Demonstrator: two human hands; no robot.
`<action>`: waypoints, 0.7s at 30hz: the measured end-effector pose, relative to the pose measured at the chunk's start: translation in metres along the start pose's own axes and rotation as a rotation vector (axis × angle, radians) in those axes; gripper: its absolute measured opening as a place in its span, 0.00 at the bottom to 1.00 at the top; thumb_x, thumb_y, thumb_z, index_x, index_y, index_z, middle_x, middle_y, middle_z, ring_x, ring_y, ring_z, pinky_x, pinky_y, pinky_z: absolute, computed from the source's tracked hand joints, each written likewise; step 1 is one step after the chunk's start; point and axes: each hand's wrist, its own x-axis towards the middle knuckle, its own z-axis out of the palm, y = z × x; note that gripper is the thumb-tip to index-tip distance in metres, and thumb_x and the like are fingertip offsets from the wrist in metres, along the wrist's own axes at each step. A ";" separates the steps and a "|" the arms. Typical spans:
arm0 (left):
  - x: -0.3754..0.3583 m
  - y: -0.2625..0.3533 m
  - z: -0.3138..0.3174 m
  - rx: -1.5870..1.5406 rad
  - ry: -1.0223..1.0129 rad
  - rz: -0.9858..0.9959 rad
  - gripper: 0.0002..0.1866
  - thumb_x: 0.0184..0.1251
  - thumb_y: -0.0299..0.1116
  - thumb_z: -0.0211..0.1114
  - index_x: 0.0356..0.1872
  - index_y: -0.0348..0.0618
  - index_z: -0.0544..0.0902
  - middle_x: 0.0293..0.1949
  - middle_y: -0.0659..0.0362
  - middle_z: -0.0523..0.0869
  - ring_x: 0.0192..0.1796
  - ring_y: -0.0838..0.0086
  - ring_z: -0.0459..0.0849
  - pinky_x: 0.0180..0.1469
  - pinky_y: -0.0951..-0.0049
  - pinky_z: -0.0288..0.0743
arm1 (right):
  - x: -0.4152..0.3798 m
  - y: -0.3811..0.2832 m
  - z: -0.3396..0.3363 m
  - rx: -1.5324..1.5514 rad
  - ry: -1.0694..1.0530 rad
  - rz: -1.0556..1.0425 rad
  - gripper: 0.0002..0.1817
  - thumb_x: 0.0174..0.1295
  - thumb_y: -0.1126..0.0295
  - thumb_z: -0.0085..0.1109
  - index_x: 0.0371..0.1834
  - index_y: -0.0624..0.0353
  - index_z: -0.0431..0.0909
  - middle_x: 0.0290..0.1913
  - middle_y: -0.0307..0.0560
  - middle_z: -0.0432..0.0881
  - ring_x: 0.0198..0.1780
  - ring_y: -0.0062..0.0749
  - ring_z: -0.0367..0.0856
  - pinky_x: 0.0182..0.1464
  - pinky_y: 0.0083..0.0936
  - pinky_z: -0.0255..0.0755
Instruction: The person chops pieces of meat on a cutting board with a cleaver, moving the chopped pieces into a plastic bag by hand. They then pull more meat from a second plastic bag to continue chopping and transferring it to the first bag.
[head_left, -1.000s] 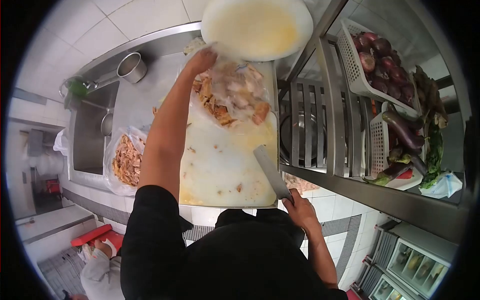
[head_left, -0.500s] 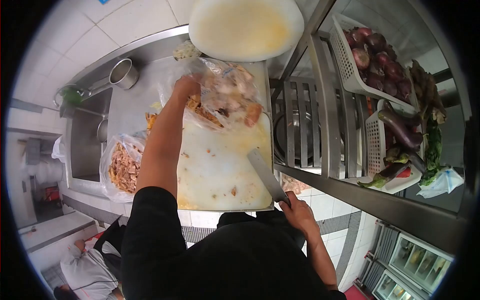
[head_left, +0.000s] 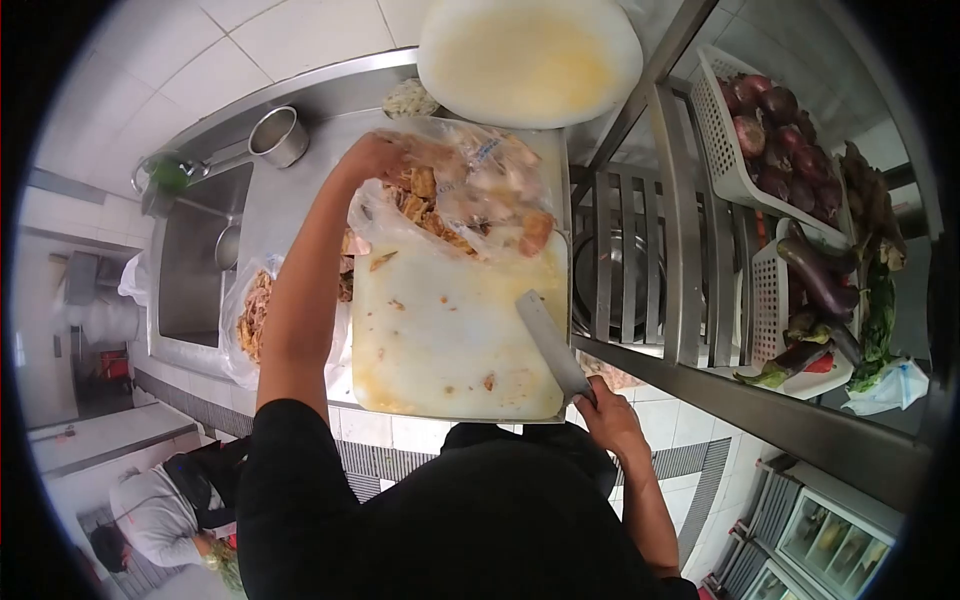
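Head cam: right hand (head_left: pixel 612 420) has its fingers wrapped tight round the near end of a cleaver (head_left: pixel 548 340), blade angled over the near right corner of the cutting board (head_left: pixel 440 330). Left hand (head_left: pixel 378 156) is at the left side of a clear bag of meat (head_left: pixel 478 195) by the board's far edge; fingers are partly hidden, so can't tell if they're pinching anything. Second bag (head_left: pixel 248 325) sits off the board's left edge.

Red onions (head_left: pixel 785 140) near purple eggplants (head_left: pixel 822 282)
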 end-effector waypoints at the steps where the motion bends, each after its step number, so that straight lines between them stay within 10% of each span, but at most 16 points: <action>1: -0.039 0.018 -0.023 -0.713 0.091 -0.090 0.15 0.75 0.36 0.59 0.55 0.45 0.89 0.44 0.55 0.90 0.40 0.68 0.87 0.48 0.67 0.85 | 0.002 0.000 0.001 0.002 0.012 -0.013 0.21 0.76 0.53 0.56 0.61 0.56 0.73 0.48 0.63 0.89 0.54 0.65 0.86 0.56 0.55 0.77; 2: -0.077 0.053 -0.053 -1.425 0.186 -0.178 0.15 0.77 0.36 0.58 0.54 0.41 0.89 0.43 0.58 0.90 0.39 0.73 0.86 0.47 0.69 0.85 | 0.004 0.000 0.002 0.000 0.012 -0.018 0.21 0.76 0.53 0.56 0.61 0.56 0.73 0.48 0.63 0.89 0.54 0.65 0.86 0.56 0.55 0.77; 12: -0.189 0.177 0.116 -2.031 -0.046 0.049 0.20 0.74 0.39 0.69 0.58 0.37 0.88 0.44 0.63 0.91 0.43 0.82 0.85 0.48 0.77 0.77 | 0.017 -0.011 0.018 0.077 -0.008 0.022 0.21 0.75 0.54 0.57 0.56 0.62 0.73 0.46 0.66 0.88 0.52 0.68 0.85 0.53 0.54 0.77; 14: -0.200 0.201 0.134 -2.048 -0.005 0.034 0.18 0.72 0.35 0.69 0.57 0.34 0.88 0.42 0.60 0.92 0.41 0.79 0.86 0.46 0.75 0.79 | 0.017 -0.017 0.024 0.089 0.010 0.036 0.22 0.76 0.53 0.56 0.58 0.61 0.73 0.48 0.67 0.88 0.53 0.70 0.85 0.54 0.54 0.77; 15: -0.206 0.208 0.142 -1.849 0.061 -0.088 0.18 0.71 0.34 0.69 0.56 0.33 0.89 0.40 0.59 0.92 0.39 0.78 0.86 0.45 0.74 0.80 | 0.021 -0.015 0.033 0.051 0.129 -0.088 0.20 0.75 0.58 0.58 0.59 0.62 0.74 0.31 0.51 0.84 0.23 0.35 0.82 0.30 0.35 0.75; 21: -0.234 0.224 0.162 -1.581 0.242 -0.242 0.17 0.68 0.31 0.65 0.54 0.35 0.90 0.35 0.52 0.92 0.35 0.72 0.88 0.42 0.70 0.81 | 0.004 -0.044 0.048 0.003 0.216 -0.090 0.22 0.76 0.58 0.57 0.65 0.60 0.74 0.39 0.58 0.87 0.38 0.48 0.87 0.44 0.43 0.77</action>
